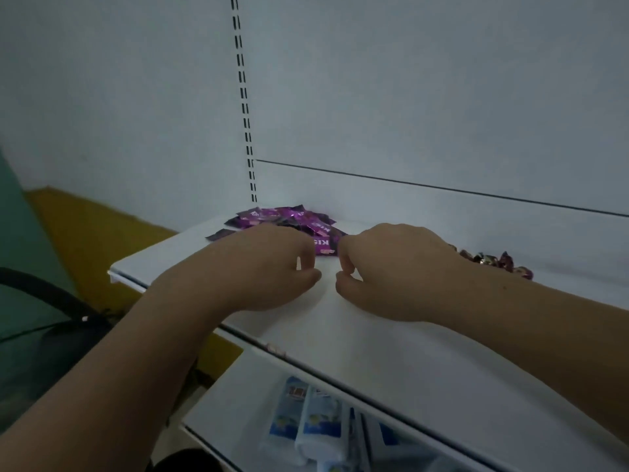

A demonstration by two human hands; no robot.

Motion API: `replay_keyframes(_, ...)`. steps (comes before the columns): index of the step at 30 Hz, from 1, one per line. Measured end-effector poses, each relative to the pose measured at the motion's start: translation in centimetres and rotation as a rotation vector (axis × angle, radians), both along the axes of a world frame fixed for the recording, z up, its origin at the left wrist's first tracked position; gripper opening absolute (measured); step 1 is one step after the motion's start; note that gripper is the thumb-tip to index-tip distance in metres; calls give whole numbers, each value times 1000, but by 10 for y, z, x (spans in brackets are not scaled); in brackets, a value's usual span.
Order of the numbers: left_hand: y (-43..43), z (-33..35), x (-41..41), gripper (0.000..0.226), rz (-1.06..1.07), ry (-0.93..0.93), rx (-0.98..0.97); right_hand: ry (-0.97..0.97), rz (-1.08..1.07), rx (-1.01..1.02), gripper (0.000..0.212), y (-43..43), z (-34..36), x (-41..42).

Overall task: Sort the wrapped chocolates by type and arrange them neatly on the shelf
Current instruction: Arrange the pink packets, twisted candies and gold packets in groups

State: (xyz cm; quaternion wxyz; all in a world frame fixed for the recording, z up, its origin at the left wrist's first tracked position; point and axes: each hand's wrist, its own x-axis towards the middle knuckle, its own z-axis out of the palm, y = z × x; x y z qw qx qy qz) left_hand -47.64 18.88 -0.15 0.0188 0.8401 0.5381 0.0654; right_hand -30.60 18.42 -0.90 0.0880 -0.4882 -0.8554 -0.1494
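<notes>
A pile of flat purple-wrapped chocolates (282, 218) lies at the back left of the white shelf (391, 352), against the back panel. A smaller cluster of dark red and gold twist-wrapped chocolates (493, 262) sits further right, partly hidden behind my right forearm. My left hand (269, 270) rests on the shelf just in front of the purple pile, fingers curled down. My right hand (384, 270) sits beside it, fingers curled the same way. The fingertips of both hands almost meet at the pile's near edge. Whether either hand pinches a wrapper is hidden.
The white slotted back panel (408, 97) rises behind the shelf. A lower shelf (238, 403) holds blue and white packets (306, 420). To the left, past the shelf's end, are a yellow floor (85, 233) and a dark object (51, 318).
</notes>
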Motion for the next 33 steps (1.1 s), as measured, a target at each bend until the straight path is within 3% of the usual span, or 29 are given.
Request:
replay_keyframes(10,68,6,-47,11,-213,-22,76,60,-290,-12,26,39,-4,-47)
replay_keyframes(18,103,14,-77,14,-379,62,36,114,-564,-56,30,52,-4,-85)
replay_keyframes(27,124,15,-78,31,-440,33,33,122,-657,-198,32,60,-5,-90)
replay_keyframes(33,132,13,-69,38,-449,79,64,132,-664,-123,29,56,-4,-87)
